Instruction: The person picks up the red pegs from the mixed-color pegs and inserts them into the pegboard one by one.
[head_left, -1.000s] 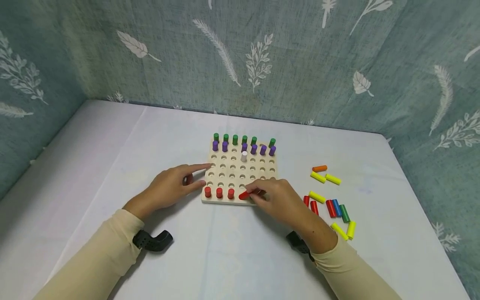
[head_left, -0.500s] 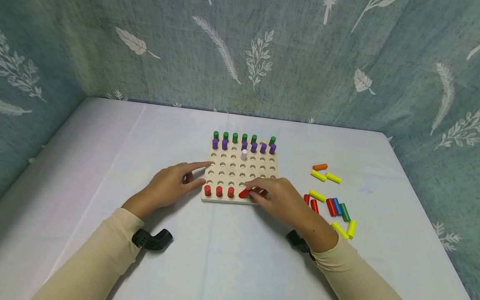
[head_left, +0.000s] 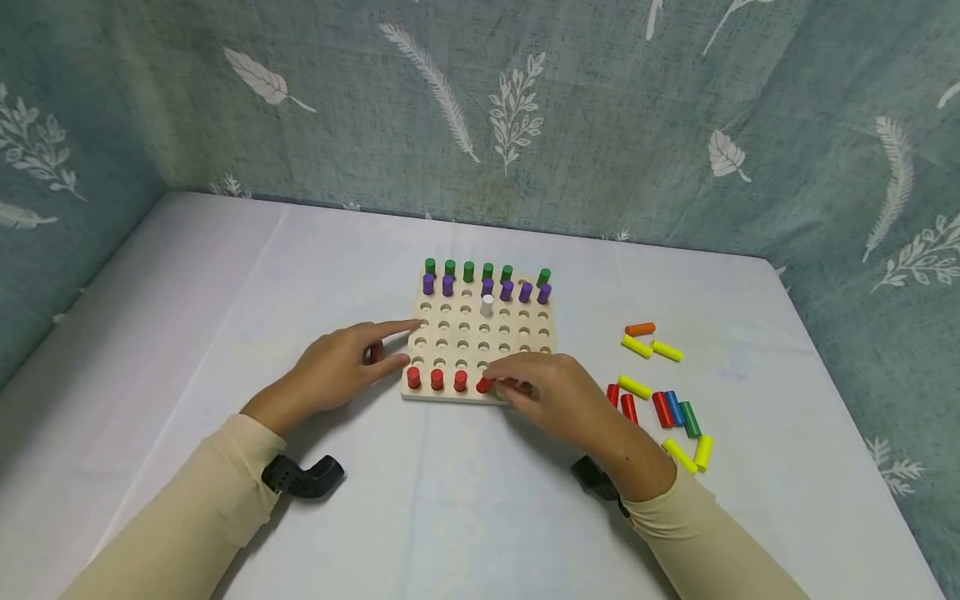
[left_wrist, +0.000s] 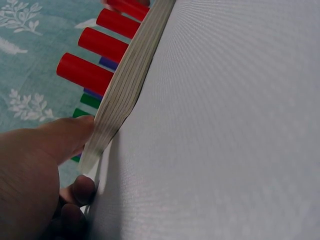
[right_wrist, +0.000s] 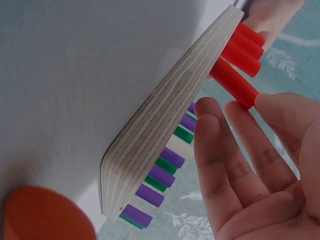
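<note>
Pegboard (head_left: 474, 337) at the centre of the head frame, flat on a white-covered table (head_left: 375, 517). Green pegs (head_left: 468, 272) stand along its far row, with purple pegs (head_left: 507, 291) in the row just nearer. A single white peg (head_left: 487, 307) stands close in front of the purple ones. Three upright red pegs (head_left: 437, 380) at the left of the near row.

Right hand (head_left: 558, 396) over the near edge of the board, right of centre. Thumb and a fingertip pinch the upper end of a fourth red peg (right_wrist: 235, 84); the other fingers are extended, seen in the right wrist view. This peg tilts, unlike its upright neighbours, its lower end meeting the board in the near row. Cannot tell whether that end is inside a hole.

Left hand (head_left: 336, 367) at the left edge of the board: index finger stretched out to it, thumb against the edge lower down, remaining fingers bent beneath the palm. Nothing gripped.

Loose pegs lie on the cover at centre right: orange peg (head_left: 640, 329) above two yellow ones; lower, a scatter of red, yellow, a blue peg (head_left: 674, 408) and a green one, partly touching. Black wrist mounts (head_left: 302, 480) at both cuffs, beige sleeves (head_left: 191, 500) running to the lower corners. Grey-green cloth with white leaf prints (head_left: 315, 108) fills the upper frame.
</note>
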